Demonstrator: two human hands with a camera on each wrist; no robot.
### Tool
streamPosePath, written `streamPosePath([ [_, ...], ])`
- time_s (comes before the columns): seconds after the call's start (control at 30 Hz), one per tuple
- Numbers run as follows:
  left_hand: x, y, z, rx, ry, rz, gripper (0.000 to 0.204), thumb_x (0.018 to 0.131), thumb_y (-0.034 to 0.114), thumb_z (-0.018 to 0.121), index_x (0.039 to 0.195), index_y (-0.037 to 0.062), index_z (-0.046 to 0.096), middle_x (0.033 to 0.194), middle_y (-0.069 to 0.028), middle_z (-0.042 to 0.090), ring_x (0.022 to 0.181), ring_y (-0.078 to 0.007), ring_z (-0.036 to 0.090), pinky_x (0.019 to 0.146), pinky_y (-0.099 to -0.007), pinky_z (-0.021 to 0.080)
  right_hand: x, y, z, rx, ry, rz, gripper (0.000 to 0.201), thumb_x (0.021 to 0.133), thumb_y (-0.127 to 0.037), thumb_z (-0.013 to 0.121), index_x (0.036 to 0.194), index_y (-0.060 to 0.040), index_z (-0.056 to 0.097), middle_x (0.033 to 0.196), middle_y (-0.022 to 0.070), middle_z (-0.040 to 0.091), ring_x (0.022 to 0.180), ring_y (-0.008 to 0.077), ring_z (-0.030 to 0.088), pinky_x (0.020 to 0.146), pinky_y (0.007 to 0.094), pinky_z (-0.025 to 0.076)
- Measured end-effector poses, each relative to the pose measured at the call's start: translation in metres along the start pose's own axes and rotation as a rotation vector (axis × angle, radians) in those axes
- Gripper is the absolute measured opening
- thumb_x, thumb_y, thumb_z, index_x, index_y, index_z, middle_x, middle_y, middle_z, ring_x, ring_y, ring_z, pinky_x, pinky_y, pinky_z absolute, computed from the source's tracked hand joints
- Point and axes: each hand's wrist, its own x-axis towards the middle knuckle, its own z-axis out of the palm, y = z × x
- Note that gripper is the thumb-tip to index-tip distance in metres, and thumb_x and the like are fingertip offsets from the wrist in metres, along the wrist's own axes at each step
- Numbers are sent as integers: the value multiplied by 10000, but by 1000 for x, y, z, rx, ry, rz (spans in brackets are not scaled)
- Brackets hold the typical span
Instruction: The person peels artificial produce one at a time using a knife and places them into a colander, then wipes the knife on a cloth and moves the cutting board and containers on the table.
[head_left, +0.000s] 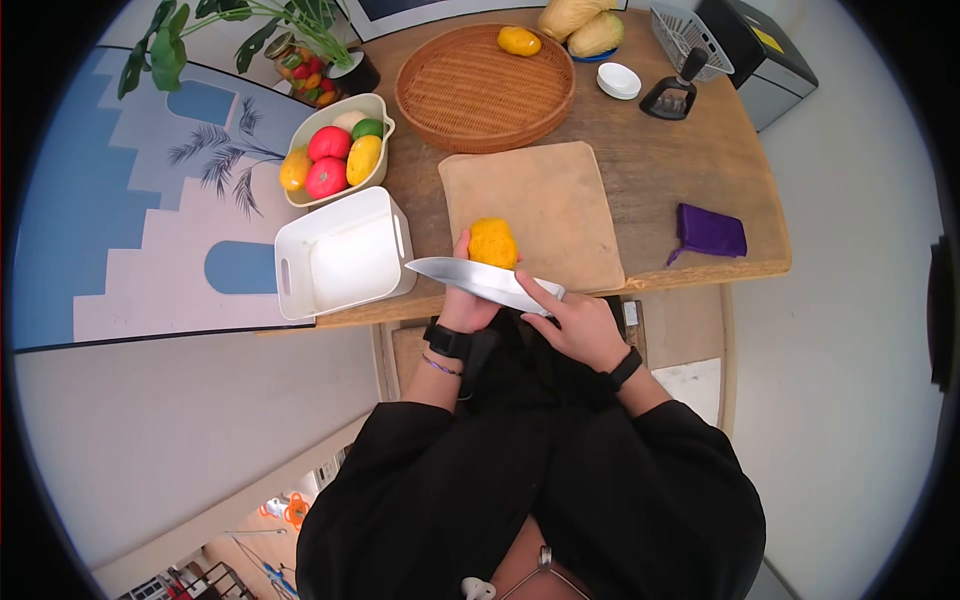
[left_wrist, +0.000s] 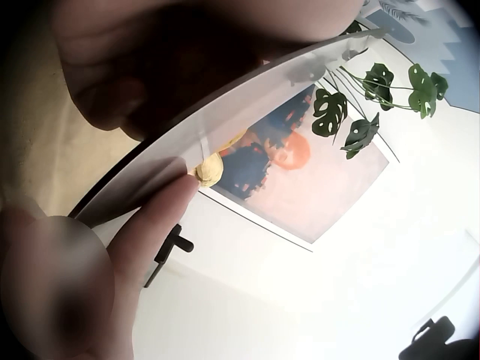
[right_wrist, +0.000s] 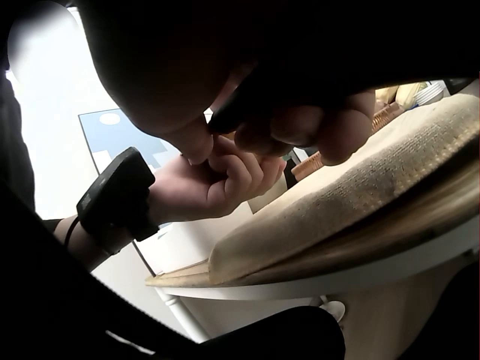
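Observation:
In the head view my left hand (head_left: 465,308) holds a yellow-orange, mango-like fruit (head_left: 492,242) from below, above the near edge of the tan cutting board (head_left: 555,205). My right hand (head_left: 585,328) grips a large kitchen knife (head_left: 455,272) by its white handle, with the index finger stretched along the top. The blade points left and crosses in front of the left palm, just below the fruit. Seen from the left wrist, the broad blade (left_wrist: 247,105) fills the middle. In the right wrist view the left hand's fingers (right_wrist: 236,176) are curled, and the fruit is hidden.
On the left stand an empty white bin (head_left: 350,265) and a cream basket (head_left: 292,198) of fruit. A round wicker tray (head_left: 480,90) with one yellow fruit (head_left: 519,41) lies behind the board. To the right are a purple pouch (head_left: 712,232), a black-handled tool (head_left: 672,95) and a small white dish (head_left: 618,81).

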Motion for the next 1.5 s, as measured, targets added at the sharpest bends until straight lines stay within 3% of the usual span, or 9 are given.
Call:
streamPosePath([
  [0.23,-9,5,-3,-56,19,-20,478,1049,513,435,1205,102,621,1008,-119,706,790,-233,650,593,-366,476,13,14,-3,105,44,125,665,965,-399,677,1575,-342,421,717,139,676,604,364,673,567,452,547],
  [0.4,-13,12,-3,5,-59,-108,480,1051,501,416,1204,91,614,966,-149,686,720,-266,613,602,-355,468,23,31,-17,473,-122,379,556,1019,-371,620,1545,-270,470,1170,188,719,1061,391,689,895,401,549],
  [0.6,-5,8,-7,63,60,-47,521,1035,556,441,1230,103,609,983,-145,679,731,-244,596,636,-347,481,13,17,-7,457,96,259,595,994,-346,662,1552,-286,464,1060,175,742,910,383,721,777,403,575],
  [0.73,-3,6,-4,33,54,-44,517,1026,542,479,1268,99,591,1087,-136,686,909,-253,663,783,-374,544,4,6,-12,218,5,61,656,957,-414,695,1560,-337,451,677,135,659,587,350,670,571,431,545],
  [0.93,-4,6,-3,50,-65,-29,516,1027,520,523,1291,82,588,1141,-119,695,1040,-249,688,933,-405,551,2,-2,-8,26,-31,20,665,946,-442,700,1558,-369,451,594,126,595,533,316,642,524,424,520],
  [1.1,-10,0,7,68,3,-6,426,1087,486,480,1268,128,623,1148,-31,705,1014,-165,670,840,-369,542,3,-2,-8,0,4,14,673,946,-442,697,1564,-377,438,593,125,594,528,319,640,512,428,518],
  [1.27,-2,-8,-28,91,-101,19,467,1060,464,455,1295,87,597,1131,-104,697,926,-206,652,744,-331,497,8,10,-10,24,-28,142,667,960,-433,682,1571,-363,426,718,155,677,609,362,673,576,449,551],
  [1.43,-21,5,19,122,44,-39,522,1018,459,415,1317,68,588,1135,-174,690,843,-221,612,706,-339,481,23,30,-14,696,-123,436,586,1013,-338,638,1564,-268,452,1084,182,742,900,369,729,813,372,569],
  [1.5,-20,8,12,97,-23,-43,518,1017,454,411,1314,69,590,1149,-175,693,857,-229,621,717,-347,491,19,34,7,685,17,324,575,1017,-327,636,1559,-255,461,1087,185,739,912,349,733,818,352,562],
])
